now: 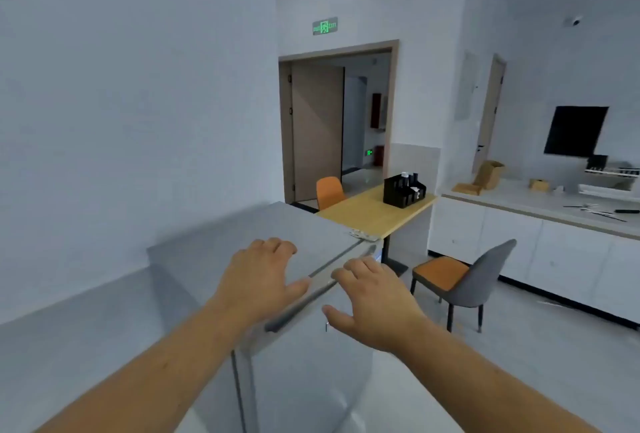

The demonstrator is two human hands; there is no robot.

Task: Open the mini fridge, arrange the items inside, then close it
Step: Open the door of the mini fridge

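Observation:
The grey mini fridge (242, 238) stands against the white wall, seen from above. Its door (311, 373) faces lower right and looks shut, so nothing inside shows. My left hand (258, 280) lies palm down on the fridge's top near the front edge, fingers spread. My right hand (372, 304) hovers over the door's top edge, fingers apart, holding nothing. A small hinge plate (362, 234) shows at the fridge's far corner.
A wooden table (367, 216) with a black organiser (403, 190) stands just beyond the fridge. Close on the right is a grey and orange chair (460, 276); another orange chair (329, 192) sits by the open doorway. White counter cabinets (519, 242) line the right wall.

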